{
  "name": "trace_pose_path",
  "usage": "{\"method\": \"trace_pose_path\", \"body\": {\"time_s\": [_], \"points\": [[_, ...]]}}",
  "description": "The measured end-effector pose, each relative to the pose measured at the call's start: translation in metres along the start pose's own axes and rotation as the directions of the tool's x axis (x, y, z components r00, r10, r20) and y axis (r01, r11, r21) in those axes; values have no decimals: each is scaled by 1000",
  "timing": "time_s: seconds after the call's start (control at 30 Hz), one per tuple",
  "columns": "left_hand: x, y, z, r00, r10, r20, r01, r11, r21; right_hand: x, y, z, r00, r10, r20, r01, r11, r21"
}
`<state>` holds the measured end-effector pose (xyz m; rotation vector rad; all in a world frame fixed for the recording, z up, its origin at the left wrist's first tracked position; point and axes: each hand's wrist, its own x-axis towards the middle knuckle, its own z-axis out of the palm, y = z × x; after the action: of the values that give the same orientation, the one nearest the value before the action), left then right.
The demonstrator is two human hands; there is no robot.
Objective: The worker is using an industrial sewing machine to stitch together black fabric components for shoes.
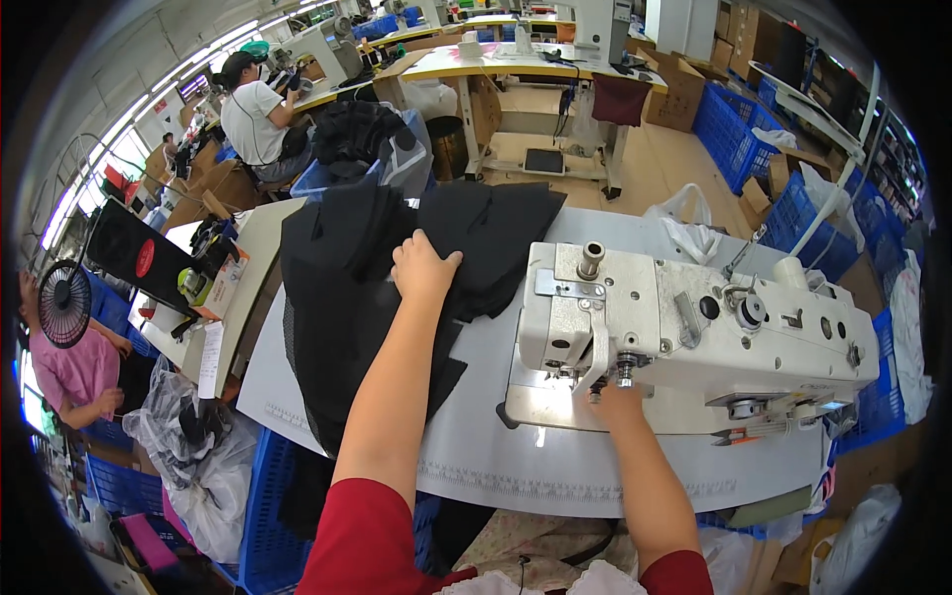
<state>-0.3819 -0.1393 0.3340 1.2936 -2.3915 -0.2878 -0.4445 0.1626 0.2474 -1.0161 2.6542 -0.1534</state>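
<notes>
Black fabric pieces (332,288) lie on the left half of a pale sewing table (476,397), in two overlapping heaps: one hangs long toward the table's near edge, its side thin and mesh-like, while the other, a stack of dark panels (501,223), spreads toward the far edge, left of the sewing machine (684,307). The person's left hand (424,268) rests back-up where the heaps meet, fingers bent and thumb spread to the right; whether it pinches any cloth cannot be told. The right hand (619,400) is under the front end of the white machine, just beside the needle area (624,371); its fingers are mostly hidden, so one cannot tell whether they are closed on anything. A printed ruler scale (585,490) runs along the table's near edge. Beyond the table, a blue bin (315,178) is heaped with dark cloth (357,131), and a white plastic bag (692,238) sits behind the machine. Farther left, a co-worker in a white shirt (256,124) sits at another station; nearer, a small black fan (66,304) stands in front of a person in pink (79,372).
</notes>
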Motion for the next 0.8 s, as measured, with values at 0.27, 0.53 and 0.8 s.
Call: {"method": "trace_pose_path", "body": {"time_s": [0.27,0.53,0.8], "points": [[1,16,5,974,160,-162,-199,944,-263,2,7,17,935,-48,-350,94,989,115],[-26,46,46,816,350,461,547,-206,-812,18,-2,-35,853,460,247,-208,-136,969],[-67,19,98,731,502,462,415,209,-885,5,6,-28,897,336,-287,64,544,837]]}}
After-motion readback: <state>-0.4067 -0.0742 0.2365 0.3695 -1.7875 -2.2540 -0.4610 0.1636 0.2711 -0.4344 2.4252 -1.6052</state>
